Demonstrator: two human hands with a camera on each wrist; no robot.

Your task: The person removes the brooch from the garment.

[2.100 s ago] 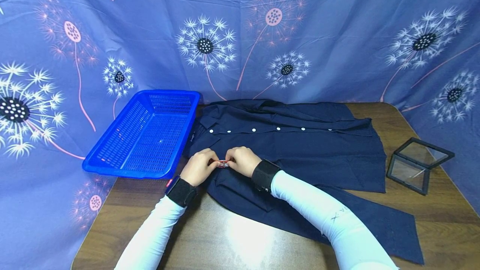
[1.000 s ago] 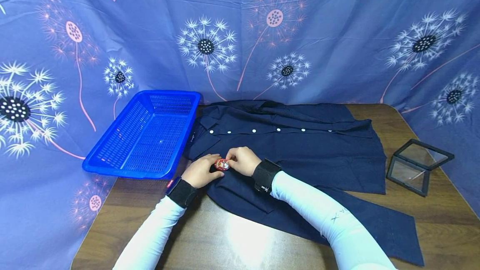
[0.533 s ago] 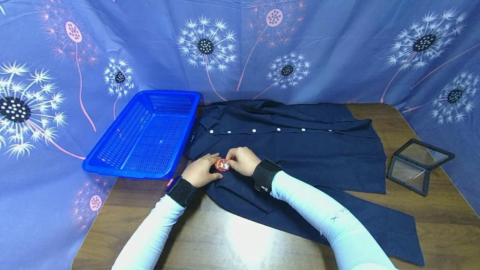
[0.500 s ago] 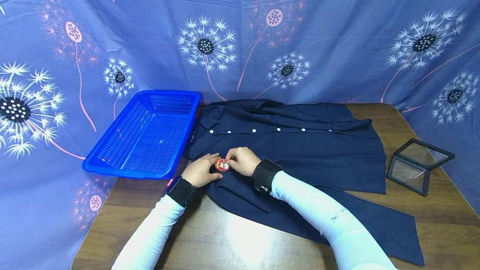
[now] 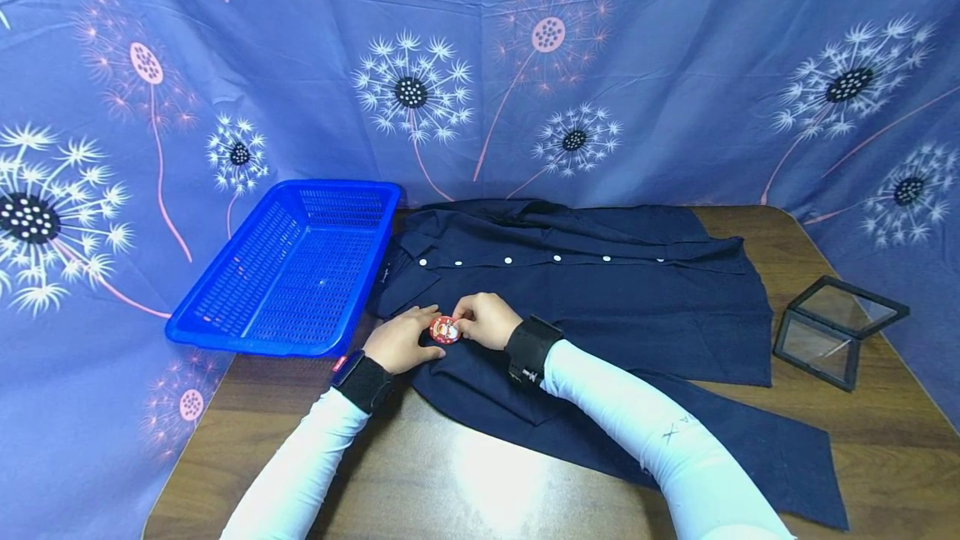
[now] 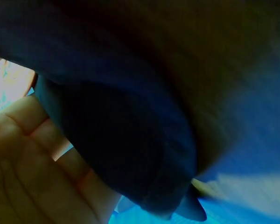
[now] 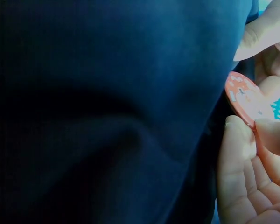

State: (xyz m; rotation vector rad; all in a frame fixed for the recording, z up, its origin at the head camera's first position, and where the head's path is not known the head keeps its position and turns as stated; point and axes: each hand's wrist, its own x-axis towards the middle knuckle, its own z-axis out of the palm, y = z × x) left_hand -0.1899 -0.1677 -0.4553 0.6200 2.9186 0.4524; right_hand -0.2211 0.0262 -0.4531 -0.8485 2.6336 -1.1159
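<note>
A round red button badge [image 5: 444, 329] with a printed picture lies face up near the shoulder of a dark navy shirt [image 5: 630, 307]. My right hand [image 5: 487, 322] pinches the badge's right edge between thumb and index finger, which the right wrist view shows clearly on the badge [image 7: 246, 99]. On the other side, my left hand [image 5: 401, 341] rests on the shirt with its fingers extended and the thumb apart, close beside the badge. In the left wrist view the left palm [image 6: 28, 168] lies against the dark cloth, and much of that view is blurred. The badge's back is hidden.
A blue plastic basket [image 5: 279, 348] stands on the left, beside the shirt collar. An open black-framed clear case [image 5: 817, 373] lies at the right. The wooden table [image 5: 420, 482] shows in front, and a dandelion-print cloth [image 5: 465, 7] hangs behind.
Two seconds ago both hands pinched the badge edge-on. Since then the left hand has let go and spread beside it, and the badge has turned face up. The last second shows hardly any movement.
</note>
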